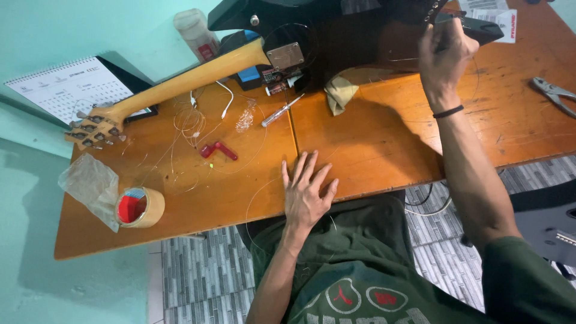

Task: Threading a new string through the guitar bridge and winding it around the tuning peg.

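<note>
A black electric guitar (354, 36) lies face down on the wooden table (384, 132), its pale neck (192, 78) running left to the headstock (96, 127). My right hand (443, 54) is raised over the guitar body's right end, fingers pinched on a thin guitar string that curves away from it. My left hand (305, 191) rests flat on the table's near edge, fingers spread, holding nothing. Loose coils of old string (191, 123) lie on the table below the neck.
A red string winder (218, 150), a screwdriver (281, 111), a yellow cloth (339, 93), a tape roll (140, 207), a clear plastic bag (91, 183) and pliers (555, 93) lie on the table. A calendar (69, 87) leans at the left.
</note>
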